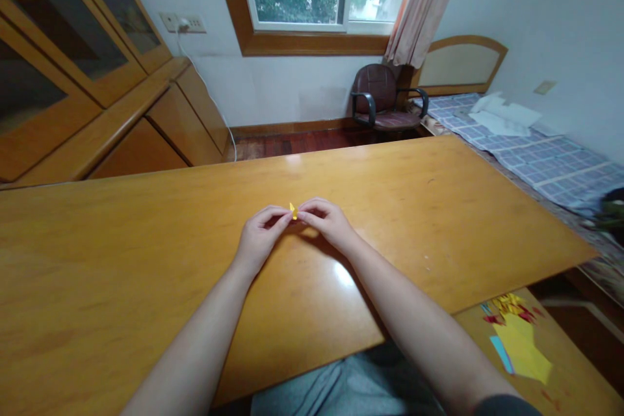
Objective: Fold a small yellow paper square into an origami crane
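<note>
A small folded piece of yellow paper is pinched between my two hands, just above the middle of the wooden table. My left hand grips it from the left with thumb and fingertips pressed together. From the right, the thumb and fingertips of my right hand close on its other side. One pointed tip of the paper sticks up between the fingertips; the rest is mostly covered by them, so its full shape cannot be made out.
On a lower surface at the bottom right lie yellow paper sheets, a blue strip and several small yellow and red folded pieces. Beyond the table stand a maroon armchair, a bed and a wooden cabinet.
</note>
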`<state>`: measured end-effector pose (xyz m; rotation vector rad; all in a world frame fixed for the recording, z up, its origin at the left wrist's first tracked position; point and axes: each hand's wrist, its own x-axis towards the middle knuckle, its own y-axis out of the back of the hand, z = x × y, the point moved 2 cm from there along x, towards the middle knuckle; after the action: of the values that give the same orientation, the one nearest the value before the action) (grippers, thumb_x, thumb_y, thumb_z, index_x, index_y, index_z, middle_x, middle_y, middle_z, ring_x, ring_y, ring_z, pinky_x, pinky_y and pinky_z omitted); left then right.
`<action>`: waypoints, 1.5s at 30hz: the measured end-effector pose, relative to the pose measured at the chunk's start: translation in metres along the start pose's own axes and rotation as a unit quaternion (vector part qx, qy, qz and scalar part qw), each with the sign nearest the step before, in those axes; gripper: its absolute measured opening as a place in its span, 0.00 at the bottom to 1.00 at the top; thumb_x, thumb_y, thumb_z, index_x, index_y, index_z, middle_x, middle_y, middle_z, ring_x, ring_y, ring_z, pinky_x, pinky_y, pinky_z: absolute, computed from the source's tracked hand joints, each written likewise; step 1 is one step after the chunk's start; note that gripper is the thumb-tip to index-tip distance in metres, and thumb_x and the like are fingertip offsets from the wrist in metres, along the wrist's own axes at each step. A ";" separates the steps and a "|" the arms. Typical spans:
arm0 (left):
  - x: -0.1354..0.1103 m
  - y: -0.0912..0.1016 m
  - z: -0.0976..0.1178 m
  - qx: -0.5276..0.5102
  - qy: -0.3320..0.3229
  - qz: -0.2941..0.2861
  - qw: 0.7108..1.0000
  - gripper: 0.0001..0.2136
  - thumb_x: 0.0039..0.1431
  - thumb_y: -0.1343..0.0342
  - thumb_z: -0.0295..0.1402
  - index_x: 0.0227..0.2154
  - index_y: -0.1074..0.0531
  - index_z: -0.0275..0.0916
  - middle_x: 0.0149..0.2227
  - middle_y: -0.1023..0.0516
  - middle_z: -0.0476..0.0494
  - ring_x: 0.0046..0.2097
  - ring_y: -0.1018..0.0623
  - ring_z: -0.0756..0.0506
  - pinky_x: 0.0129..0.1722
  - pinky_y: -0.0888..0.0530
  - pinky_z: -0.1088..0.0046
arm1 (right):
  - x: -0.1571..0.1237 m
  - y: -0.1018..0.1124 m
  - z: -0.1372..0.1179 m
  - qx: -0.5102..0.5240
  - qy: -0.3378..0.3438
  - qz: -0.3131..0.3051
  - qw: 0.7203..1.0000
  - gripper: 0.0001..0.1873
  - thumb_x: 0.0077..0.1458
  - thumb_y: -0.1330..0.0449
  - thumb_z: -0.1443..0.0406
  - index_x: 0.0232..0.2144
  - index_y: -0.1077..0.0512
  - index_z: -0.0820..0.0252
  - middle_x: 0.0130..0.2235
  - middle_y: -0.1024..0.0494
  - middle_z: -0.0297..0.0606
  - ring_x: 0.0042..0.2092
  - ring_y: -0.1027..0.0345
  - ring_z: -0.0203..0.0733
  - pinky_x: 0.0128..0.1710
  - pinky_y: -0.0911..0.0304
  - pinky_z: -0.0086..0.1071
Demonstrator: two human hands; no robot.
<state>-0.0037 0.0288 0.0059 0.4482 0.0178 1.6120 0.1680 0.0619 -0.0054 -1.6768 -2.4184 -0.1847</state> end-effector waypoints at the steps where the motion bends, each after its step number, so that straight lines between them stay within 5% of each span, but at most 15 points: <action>1: 0.000 0.000 0.001 0.010 -0.005 0.002 1.000 0.10 0.56 0.40 0.41 0.31 0.22 0.39 0.34 0.20 0.45 0.38 0.23 0.45 0.43 0.26 0.69 | 0.000 0.000 0.001 0.002 -0.004 0.000 1.000 0.12 0.52 0.35 0.55 0.31 0.23 0.58 0.37 0.23 0.37 0.40 0.29 0.39 0.43 0.34 0.32; 7: -0.002 -0.001 -0.001 0.036 -0.018 0.001 0.999 0.08 0.56 0.40 0.39 0.32 0.23 0.40 0.35 0.21 0.45 0.38 0.22 0.46 0.42 0.26 0.70 | -0.001 -0.003 0.001 -0.014 -0.002 0.006 1.000 0.11 0.52 0.36 0.56 0.30 0.23 0.59 0.36 0.24 0.37 0.36 0.29 0.37 0.38 0.33 0.31; 14: -0.001 -0.005 -0.019 -0.040 0.042 0.009 0.998 0.12 0.53 0.37 0.39 0.36 0.28 0.39 0.37 0.21 0.45 0.38 0.21 0.47 0.43 0.24 0.69 | 0.000 -0.006 0.004 -0.045 -0.029 0.037 0.998 0.07 0.50 0.36 0.61 0.30 0.26 0.59 0.32 0.23 0.35 0.34 0.30 0.37 0.37 0.34 0.31; 28: 0.002 -0.006 -0.028 -0.063 0.071 -0.002 0.995 0.15 0.52 0.36 0.39 0.40 0.28 0.38 0.35 0.22 0.46 0.39 0.22 0.46 0.44 0.26 0.69 | 0.002 -0.006 0.012 0.061 -0.094 0.068 0.991 0.15 0.44 0.32 0.61 0.34 0.29 0.60 0.31 0.25 0.32 0.31 0.31 0.33 0.34 0.35 0.29; 45: 0.004 -0.003 -0.019 -0.092 0.104 0.024 0.990 0.17 0.48 0.34 0.39 0.38 0.28 0.36 0.30 0.23 0.48 0.35 0.22 0.46 0.40 0.27 0.70 | 0.003 -0.007 0.016 0.063 -0.105 0.030 0.992 0.17 0.45 0.31 0.59 0.36 0.29 0.60 0.31 0.25 0.32 0.32 0.31 0.33 0.34 0.36 0.28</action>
<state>-0.0063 0.0378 -0.0118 0.1377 0.0165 1.6848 0.1595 0.0653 -0.0205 -1.7875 -2.4614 0.1591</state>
